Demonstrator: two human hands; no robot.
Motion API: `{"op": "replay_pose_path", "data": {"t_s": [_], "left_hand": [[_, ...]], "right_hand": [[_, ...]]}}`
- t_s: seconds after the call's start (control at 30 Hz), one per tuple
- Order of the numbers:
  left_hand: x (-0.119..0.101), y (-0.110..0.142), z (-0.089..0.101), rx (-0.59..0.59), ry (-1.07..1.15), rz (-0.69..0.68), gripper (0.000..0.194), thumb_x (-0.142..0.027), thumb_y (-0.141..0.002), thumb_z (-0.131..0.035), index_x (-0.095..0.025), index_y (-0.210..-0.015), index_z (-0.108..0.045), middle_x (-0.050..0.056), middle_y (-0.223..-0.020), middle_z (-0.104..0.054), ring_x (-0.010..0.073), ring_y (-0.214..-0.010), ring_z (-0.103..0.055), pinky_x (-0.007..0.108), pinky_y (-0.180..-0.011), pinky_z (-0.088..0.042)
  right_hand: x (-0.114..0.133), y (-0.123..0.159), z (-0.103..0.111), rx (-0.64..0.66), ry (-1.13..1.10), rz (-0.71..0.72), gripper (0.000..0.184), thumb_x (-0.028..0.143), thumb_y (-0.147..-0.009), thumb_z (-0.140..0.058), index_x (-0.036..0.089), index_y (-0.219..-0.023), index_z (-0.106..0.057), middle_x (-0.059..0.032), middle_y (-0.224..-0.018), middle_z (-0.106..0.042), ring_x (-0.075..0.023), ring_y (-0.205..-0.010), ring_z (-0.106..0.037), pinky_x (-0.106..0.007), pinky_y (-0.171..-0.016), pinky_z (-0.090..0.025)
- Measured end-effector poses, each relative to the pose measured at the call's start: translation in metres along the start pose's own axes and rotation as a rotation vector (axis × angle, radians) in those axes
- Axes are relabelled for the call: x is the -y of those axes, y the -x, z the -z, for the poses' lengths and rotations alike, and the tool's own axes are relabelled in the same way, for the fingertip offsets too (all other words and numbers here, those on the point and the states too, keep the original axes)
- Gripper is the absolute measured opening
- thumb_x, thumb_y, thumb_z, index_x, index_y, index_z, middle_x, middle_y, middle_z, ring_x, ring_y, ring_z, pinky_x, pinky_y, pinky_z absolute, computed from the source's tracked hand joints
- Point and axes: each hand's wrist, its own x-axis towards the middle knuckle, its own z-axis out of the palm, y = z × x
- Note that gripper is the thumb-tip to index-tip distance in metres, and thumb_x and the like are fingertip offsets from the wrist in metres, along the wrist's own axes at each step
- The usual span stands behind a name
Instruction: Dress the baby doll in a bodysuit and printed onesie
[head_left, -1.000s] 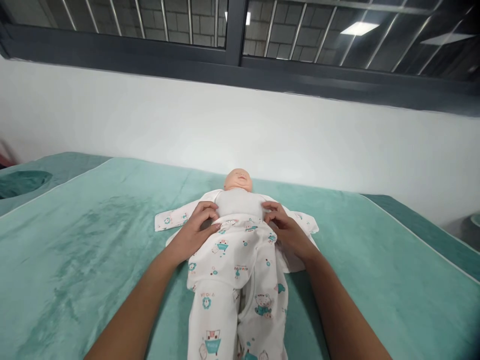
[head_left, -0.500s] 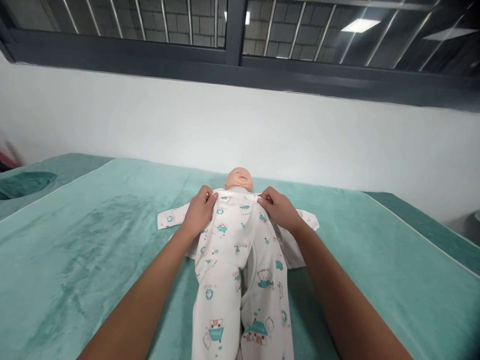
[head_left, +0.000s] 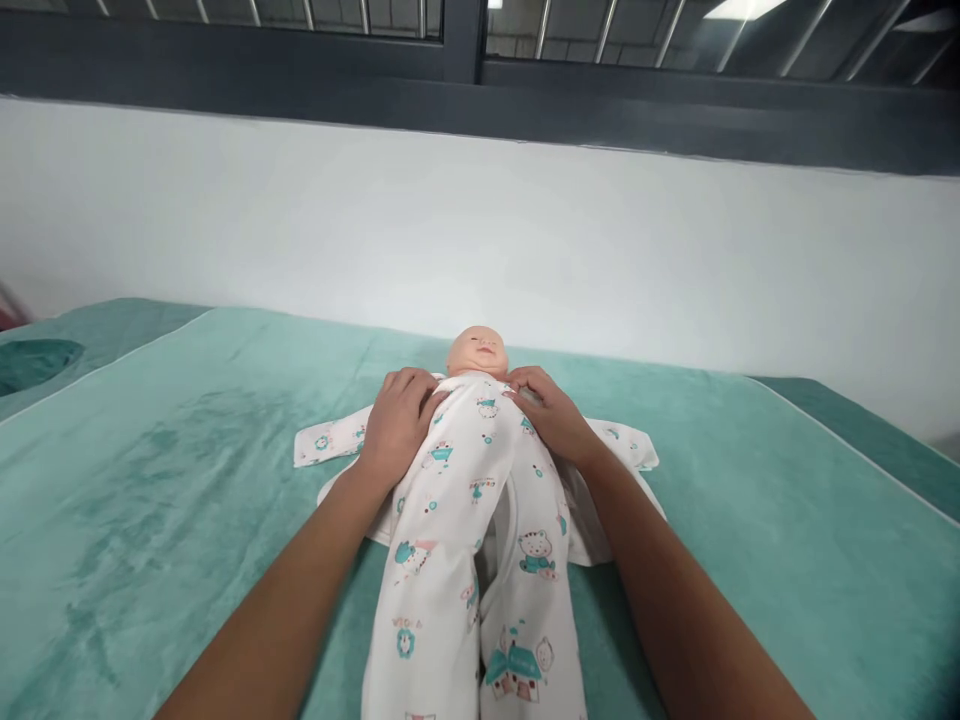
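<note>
A baby doll (head_left: 478,350) lies on its back with its head toward the wall. White baby pants (head_left: 461,490), printed with teal and pink cartoons, cover its front up to just below the neck, legs toward me. My left hand (head_left: 401,420) is closed on the left side of the pants' waistband, thumb on top and fingers curled over the edge. Opposite, my right hand (head_left: 553,412) pinches the right side near the doll's neck. Under the doll a matching white baby top (head_left: 330,440) lies spread, its sleeves out to both sides; its middle is hidden.
A teal plush cover (head_left: 187,480) with a white seam lies beneath everything. Behind it rises a white wall (head_left: 480,230), topped by a dark window frame (head_left: 570,110) with metal bars. A dark oval opening (head_left: 37,365) shows in the cover at far left.
Both hands drew the pants' waistband from the doll's belly up to its neck, covering the white chest. The view has since tilted down slightly.
</note>
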Motion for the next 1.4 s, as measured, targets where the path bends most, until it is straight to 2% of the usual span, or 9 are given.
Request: {"op": "replay_pose_path", "data": {"t_s": [0.07,0.17,0.3,0.5,0.7,0.83,1.0,1.2,1.4], "left_hand": [[0.0,-0.003,0.001,0.039,0.055,0.017,0.024,-0.039,-0.093,-0.042,-0.023,-0.09,-0.059,0.005,-0.112,-0.064,0.0228,-0.107,-0.052,0.037,-0.092,-0.039],[-0.001,-0.006,0.005,0.109,0.181,0.164,0.028,-0.041,-0.094,-0.037,-0.023,-0.086,-0.058,0.002,-0.106,-0.066,0.0193,-0.095,-0.057,0.031,-0.082,-0.042],[-0.002,-0.008,0.006,0.053,0.17,0.314,0.031,-0.042,-0.092,-0.036,-0.022,-0.074,-0.048,-0.001,-0.073,-0.058,0.016,-0.071,-0.052,0.027,-0.065,-0.038],[0.004,-0.009,-0.005,-0.042,-0.03,0.376,0.019,-0.033,-0.092,-0.037,-0.022,-0.079,-0.047,0.002,-0.075,-0.059,0.0196,-0.072,-0.054,0.03,-0.066,-0.038],[0.01,-0.003,-0.007,0.032,-0.005,0.21,0.028,-0.025,-0.092,-0.035,-0.023,-0.11,-0.057,0.007,-0.111,-0.067,0.0228,-0.1,-0.061,0.034,-0.084,-0.044],[0.015,0.003,-0.001,0.115,-0.012,0.018,0.046,-0.013,-0.088,-0.032,-0.022,-0.124,-0.058,0.006,-0.13,-0.06,0.0216,-0.116,-0.054,0.036,-0.1,-0.04],[0.024,0.008,0.005,0.208,-0.074,-0.047,0.058,-0.007,-0.083,-0.032,-0.021,-0.136,-0.049,0.007,-0.142,-0.049,0.0233,-0.127,-0.045,0.042,-0.106,-0.036],[0.014,0.02,0.014,0.031,-0.097,-0.142,0.042,-0.012,-0.087,-0.037,-0.02,-0.122,-0.059,0.01,-0.126,-0.059,0.0261,-0.123,-0.043,0.044,-0.103,-0.037],[-0.006,0.023,0.028,0.118,-0.012,0.146,0.024,-0.023,-0.085,-0.042,-0.023,-0.086,-0.065,0.004,-0.087,-0.069,0.0208,-0.079,-0.06,0.032,-0.071,-0.044]], "right_hand": [[0.002,-0.002,0.003,0.069,-0.027,-0.002,0.018,0.042,-0.085,-0.053,0.024,-0.082,-0.054,-0.0026,-0.117,-0.061,-0.0215,-0.11,-0.052,-0.035,-0.094,-0.036],[0.006,-0.004,0.006,0.129,0.02,-0.072,0.023,0.046,-0.086,-0.051,0.023,-0.081,-0.054,-0.0023,-0.106,-0.065,-0.0224,-0.1,-0.055,-0.035,-0.086,-0.039],[0.009,-0.008,0.001,0.04,0.212,-0.102,0.024,0.045,-0.087,-0.047,0.023,-0.076,-0.049,0.0015,-0.075,-0.058,-0.0174,-0.072,-0.05,-0.029,-0.066,-0.036],[-0.001,-0.021,-0.01,-0.108,0.308,-0.155,0.022,0.04,-0.086,-0.048,0.024,-0.071,-0.046,0.0024,-0.063,-0.051,-0.0157,-0.06,-0.042,-0.028,-0.057,-0.028],[-0.007,-0.014,-0.011,-0.133,0.111,-0.143,0.015,0.039,-0.082,-0.054,0.024,-0.082,-0.056,0.0013,-0.078,-0.062,-0.017,-0.073,-0.055,-0.028,-0.066,-0.038],[-0.003,-0.004,-0.008,-0.111,0.092,-0.078,0.018,0.035,-0.087,-0.047,0.024,-0.092,-0.06,-0.0017,-0.094,-0.067,-0.0192,-0.087,-0.058,-0.031,-0.078,-0.041],[0.0,0.009,-0.007,-0.173,0.105,0.014,0.018,0.031,-0.086,-0.047,0.024,-0.094,-0.061,-0.005,-0.109,-0.065,-0.021,-0.102,-0.057,-0.035,-0.09,-0.041],[0.0,0.048,-0.005,-0.383,0.203,-0.13,0.015,0.036,-0.083,-0.053,0.023,-0.086,-0.061,-0.005,-0.085,-0.067,-0.0211,-0.078,-0.058,-0.034,-0.073,-0.045],[-0.001,0.067,0.002,-0.04,0.113,-0.24,0.019,0.026,-0.076,-0.054,0.02,-0.084,-0.071,-0.0041,-0.084,-0.073,-0.0242,-0.08,-0.061,-0.034,-0.069,-0.044]]}}
